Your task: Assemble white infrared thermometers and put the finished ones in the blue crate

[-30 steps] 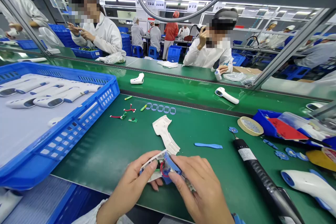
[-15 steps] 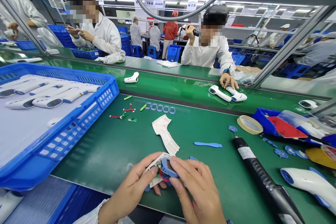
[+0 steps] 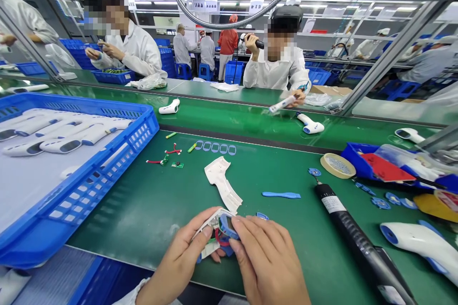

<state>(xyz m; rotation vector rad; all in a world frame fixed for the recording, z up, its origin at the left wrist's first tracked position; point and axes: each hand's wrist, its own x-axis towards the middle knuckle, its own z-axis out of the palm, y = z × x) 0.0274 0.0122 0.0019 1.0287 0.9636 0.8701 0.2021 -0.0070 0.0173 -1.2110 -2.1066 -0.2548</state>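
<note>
Near the bench's front edge my left hand [image 3: 186,257] and my right hand [image 3: 266,259] both grip one half-open thermometer gun [image 3: 216,231]. It is a white shell with red wires and a blue screen part on top. My left fingers curl round its left side; my right thumb and fingers pinch the blue part. Just beyond it lies a loose white shell half [image 3: 223,183] on the green mat.
A blue crate [image 3: 139,136] of white thermometer shells fills the left. A black electric screwdriver [image 3: 352,228], a blue strip [image 3: 281,195], a tape roll [image 3: 337,165], small circuit boards [image 3: 168,157] and a finished thermometer [image 3: 418,243] lie around. Co-workers in white sit across the conveyor.
My hands turned the gun so the blue screen part faces up, and stayed closed on it. The co-worker opposite put one thermometer down on the belt and picked another up.
</note>
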